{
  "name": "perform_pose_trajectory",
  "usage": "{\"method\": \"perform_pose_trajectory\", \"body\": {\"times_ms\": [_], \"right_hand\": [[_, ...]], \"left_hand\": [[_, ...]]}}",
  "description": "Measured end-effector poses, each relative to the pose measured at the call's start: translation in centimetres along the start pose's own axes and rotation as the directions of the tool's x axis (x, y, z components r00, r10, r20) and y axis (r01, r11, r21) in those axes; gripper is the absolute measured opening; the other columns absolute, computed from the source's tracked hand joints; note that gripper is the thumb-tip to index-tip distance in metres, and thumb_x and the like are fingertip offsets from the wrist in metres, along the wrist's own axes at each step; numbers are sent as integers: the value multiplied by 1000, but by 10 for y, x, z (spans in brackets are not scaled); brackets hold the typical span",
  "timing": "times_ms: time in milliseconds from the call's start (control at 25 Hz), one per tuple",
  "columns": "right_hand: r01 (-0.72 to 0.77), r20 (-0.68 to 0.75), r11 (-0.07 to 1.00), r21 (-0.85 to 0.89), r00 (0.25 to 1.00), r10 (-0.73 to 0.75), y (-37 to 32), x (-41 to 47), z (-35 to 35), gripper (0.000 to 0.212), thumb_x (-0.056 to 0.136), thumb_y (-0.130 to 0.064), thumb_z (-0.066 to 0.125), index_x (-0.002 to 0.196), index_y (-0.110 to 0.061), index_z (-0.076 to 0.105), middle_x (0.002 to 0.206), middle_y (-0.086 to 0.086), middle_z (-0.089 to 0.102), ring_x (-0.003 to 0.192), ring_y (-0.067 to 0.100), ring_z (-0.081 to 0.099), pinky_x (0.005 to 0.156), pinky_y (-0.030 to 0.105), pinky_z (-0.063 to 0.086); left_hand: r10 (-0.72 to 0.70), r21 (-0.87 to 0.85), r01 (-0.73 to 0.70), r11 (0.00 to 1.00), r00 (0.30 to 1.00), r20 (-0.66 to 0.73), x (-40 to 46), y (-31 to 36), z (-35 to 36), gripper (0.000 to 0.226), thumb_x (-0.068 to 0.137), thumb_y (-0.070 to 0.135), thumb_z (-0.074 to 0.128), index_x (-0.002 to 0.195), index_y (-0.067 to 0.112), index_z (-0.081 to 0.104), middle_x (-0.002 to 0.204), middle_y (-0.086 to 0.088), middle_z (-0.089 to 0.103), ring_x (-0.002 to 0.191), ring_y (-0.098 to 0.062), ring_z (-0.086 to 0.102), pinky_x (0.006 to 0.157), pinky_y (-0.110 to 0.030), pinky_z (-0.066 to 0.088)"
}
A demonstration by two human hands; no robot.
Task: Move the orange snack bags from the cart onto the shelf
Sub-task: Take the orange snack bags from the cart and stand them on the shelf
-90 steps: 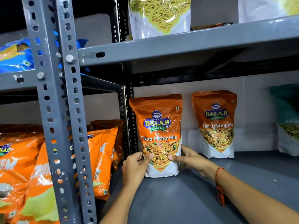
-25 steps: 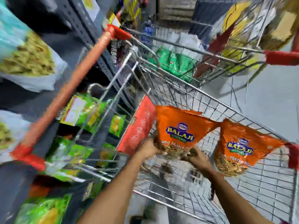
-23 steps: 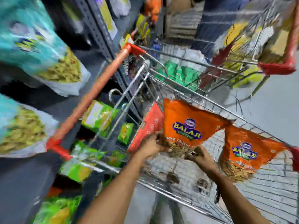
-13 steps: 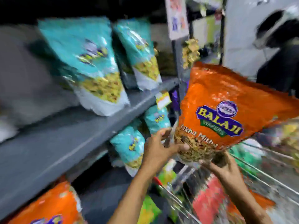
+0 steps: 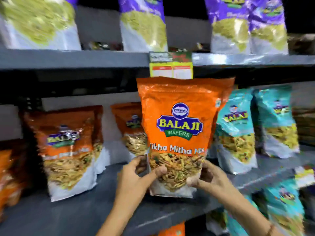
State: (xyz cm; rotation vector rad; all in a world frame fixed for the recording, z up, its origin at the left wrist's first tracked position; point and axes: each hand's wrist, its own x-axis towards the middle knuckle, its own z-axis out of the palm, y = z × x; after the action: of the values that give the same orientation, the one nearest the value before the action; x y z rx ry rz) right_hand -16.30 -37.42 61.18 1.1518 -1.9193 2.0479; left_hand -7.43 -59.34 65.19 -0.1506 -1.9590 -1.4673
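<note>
Overhead, grey shelf (image 5: 71, 212) (snack bags (image 5: 68, 147) behind)

Bright orange bag (image 5: 180, 120) up front, blue-and-yellow Balaji badge, green Wafers ribbon, white lettering, white base. More orange bags (image 5: 68, 143) toward the grey shelf's (image 5: 51, 213) left end, teal bags (image 5: 237, 126) toward its right end. Purple-topped bags (image 5: 143, 23) above, yellow-green fill. Price tag (image 5: 171, 66) yellow, green and red.

A shop aisle: grey shelves (image 5: 71, 57) of packaged snack bags (image 5: 67, 147), price tag (image 5: 171, 69).
</note>
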Motion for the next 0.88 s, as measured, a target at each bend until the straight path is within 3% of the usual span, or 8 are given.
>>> {"method": "perform_pose_trajectory", "body": {"times_ms": [120,200,280,440,600,720,880], "right_hand": [[-65,102,996,60,993,59,20,51,15,53,70,-20,85,119,-15,67,121,7,74,116,24,68,95,35,55],[-99,164,994,46,982,90,34,81,19,57,72,-27,85,122,-11,64,125,8,72,118,27,66,100,45,52],[-137,195,990,44,973,126,44,103,21,61,69,-34,87,121,-11,65,124,8,72,117,26,68,99,43,53],[-208,216,978,23,956,198,71,132,24,55,72,-27,86,120,-10,65,121,7,74,114,22,69,89,28,56],[-243,265,969,46,938,223,84,138,26,48,78,-20,82,121,-11,64,121,7,74,114,22,69,87,26,57],[-263,309,963,62,922,232,82,133,28,43,83,-17,78,124,-14,64,124,7,72,116,22,68,94,32,57],[-286,272,958,23,924,269,79,131,28,42,79,-27,81,118,-25,65,120,-1,75,112,15,70,81,19,57]], "left_hand": [[-85,52,88,995,995,-53,31,-20,-18,50,45,63,81,87,36,74,85,13,80,84,-5,75,86,-41,60],[-115,93,123,988,990,-86,52,-32,-23,53,45,69,78,85,35,74,83,13,80,81,-4,75,86,-46,59],[-131,138,149,979,983,-128,68,-43,-23,51,43,76,73,82,43,72,78,19,78,76,1,73,83,-43,60],[-183,142,209,968,967,-175,89,-68,-21,61,40,78,73,79,31,74,79,13,79,78,-3,74,82,-42,60],[-213,199,252,947,957,-195,91,-85,-23,67,41,81,70,82,27,74,81,12,79,79,-4,74,80,-39,60],[-228,234,266,935,957,-179,87,-86,-23,62,49,77,72,86,27,74,84,11,79,83,-6,73,82,-38,60],[-223,213,256,943,961,-165,85,-83,-21,55,55,71,75,90,29,74,88,9,79,85,-7,73,85,-39,60]]}}
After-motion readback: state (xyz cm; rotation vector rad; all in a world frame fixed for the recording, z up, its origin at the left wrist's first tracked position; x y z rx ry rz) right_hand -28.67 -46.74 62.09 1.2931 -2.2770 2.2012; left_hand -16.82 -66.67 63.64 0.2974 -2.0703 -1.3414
